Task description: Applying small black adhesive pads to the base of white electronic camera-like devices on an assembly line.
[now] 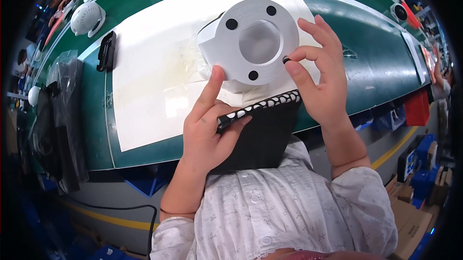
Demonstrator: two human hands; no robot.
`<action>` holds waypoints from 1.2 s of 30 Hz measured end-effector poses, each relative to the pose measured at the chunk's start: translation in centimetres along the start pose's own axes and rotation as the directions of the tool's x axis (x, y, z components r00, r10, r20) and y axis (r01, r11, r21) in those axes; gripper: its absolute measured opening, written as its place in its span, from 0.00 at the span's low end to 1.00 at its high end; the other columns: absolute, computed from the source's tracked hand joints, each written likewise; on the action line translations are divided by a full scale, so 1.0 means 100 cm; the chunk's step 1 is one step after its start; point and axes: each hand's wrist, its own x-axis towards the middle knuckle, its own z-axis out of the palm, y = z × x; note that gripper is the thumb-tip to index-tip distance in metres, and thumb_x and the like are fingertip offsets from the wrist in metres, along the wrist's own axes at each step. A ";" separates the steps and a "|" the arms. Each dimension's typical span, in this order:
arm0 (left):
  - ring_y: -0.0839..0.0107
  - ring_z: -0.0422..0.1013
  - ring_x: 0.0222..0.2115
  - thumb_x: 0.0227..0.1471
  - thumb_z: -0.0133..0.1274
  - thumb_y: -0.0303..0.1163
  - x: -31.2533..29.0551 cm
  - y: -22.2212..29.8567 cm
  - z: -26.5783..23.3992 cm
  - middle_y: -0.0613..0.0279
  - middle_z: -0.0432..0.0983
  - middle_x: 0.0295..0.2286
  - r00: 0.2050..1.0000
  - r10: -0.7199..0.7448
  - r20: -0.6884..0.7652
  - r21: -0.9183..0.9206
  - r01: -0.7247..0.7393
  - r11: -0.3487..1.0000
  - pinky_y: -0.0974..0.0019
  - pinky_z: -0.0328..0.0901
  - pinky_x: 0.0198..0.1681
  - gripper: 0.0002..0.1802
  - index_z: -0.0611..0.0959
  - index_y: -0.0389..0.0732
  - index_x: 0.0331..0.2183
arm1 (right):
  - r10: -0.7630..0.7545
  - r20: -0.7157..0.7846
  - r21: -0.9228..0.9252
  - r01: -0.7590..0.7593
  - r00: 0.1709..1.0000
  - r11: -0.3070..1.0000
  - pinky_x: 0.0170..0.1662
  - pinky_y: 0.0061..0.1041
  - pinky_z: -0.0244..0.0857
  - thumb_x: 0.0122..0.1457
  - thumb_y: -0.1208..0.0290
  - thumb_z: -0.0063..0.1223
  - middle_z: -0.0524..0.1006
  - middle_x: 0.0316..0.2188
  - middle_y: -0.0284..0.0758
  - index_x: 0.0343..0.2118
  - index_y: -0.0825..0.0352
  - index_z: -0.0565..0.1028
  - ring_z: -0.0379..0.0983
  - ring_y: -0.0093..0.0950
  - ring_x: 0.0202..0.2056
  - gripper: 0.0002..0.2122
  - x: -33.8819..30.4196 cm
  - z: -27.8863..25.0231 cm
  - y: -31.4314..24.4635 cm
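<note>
A white round plastic housing with a deep hollow in its middle lies with its ring-shaped face toward me. Three black round pads sit on that face. Between the thumb and index finger of my right hand is a small black pad, held at the ring's lower right edge; its other fingers are spread. My left hand grips a black sheet by its edge, where a row of white circles shows. The left index finger stretches out and rests against the housing's lower left side.
White paper covers part of the green table. A black plastic part and a white rounded device stand at the left, near dark plastic bags. A red bin is below the table's right edge.
</note>
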 end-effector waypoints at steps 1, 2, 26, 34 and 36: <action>0.69 0.71 0.26 0.27 0.58 0.16 0.000 0.000 0.000 0.42 0.56 0.49 1.000 -0.003 0.002 0.000 0.003 1.000 0.73 0.65 0.27 0.15 0.71 0.35 0.23 | -0.012 -0.009 -0.039 0.012 1.000 0.999 0.52 0.31 0.44 0.45 0.73 0.52 0.67 0.44 0.34 0.26 0.63 0.72 0.53 0.38 0.52 0.04 -0.001 -0.001 -0.001; 0.69 0.71 0.26 0.27 0.58 0.16 0.000 0.000 0.000 0.42 0.56 0.49 1.000 -0.001 0.005 -0.003 0.001 1.000 0.73 0.65 0.27 0.15 0.71 0.35 0.23 | -0.010 -0.011 -0.042 0.009 1.000 0.999 0.52 0.31 0.44 0.45 0.73 0.52 0.67 0.44 0.34 0.26 0.63 0.72 0.53 0.38 0.52 0.04 -0.002 -0.001 -0.001; 0.62 0.71 0.33 0.28 0.59 0.19 -0.003 0.002 -0.004 0.42 0.54 0.49 1.000 -0.017 0.022 0.035 0.016 0.999 0.71 0.65 0.30 0.14 0.72 0.36 0.24 | -0.040 0.265 -0.427 0.154 0.963 0.891 0.54 0.38 0.37 0.40 0.85 0.40 0.63 0.48 0.36 0.32 0.61 0.72 0.50 0.37 0.54 0.16 0.001 -0.022 -0.018; 0.70 0.70 0.23 0.29 0.58 0.20 -0.004 0.004 -0.004 0.45 0.56 0.49 0.997 -0.072 0.020 -0.036 0.072 0.997 0.72 0.64 0.27 0.11 0.74 0.35 0.22 | 0.105 0.456 0.312 -0.270 0.884 0.911 0.36 0.16 0.55 0.51 0.65 0.48 0.69 0.31 0.30 0.36 0.68 0.68 0.62 0.18 0.34 0.13 0.062 -0.002 0.009; 0.70 0.70 0.21 0.29 0.58 0.20 -0.005 0.004 -0.006 0.44 0.56 0.49 0.999 -0.041 0.008 -0.046 0.042 0.998 0.72 0.64 0.26 0.11 0.74 0.34 0.22 | 0.165 0.541 0.372 -0.411 0.824 0.832 0.30 0.12 0.56 0.51 0.64 0.49 0.69 0.25 0.26 0.32 0.67 0.69 0.62 0.13 0.29 0.11 0.068 0.000 0.009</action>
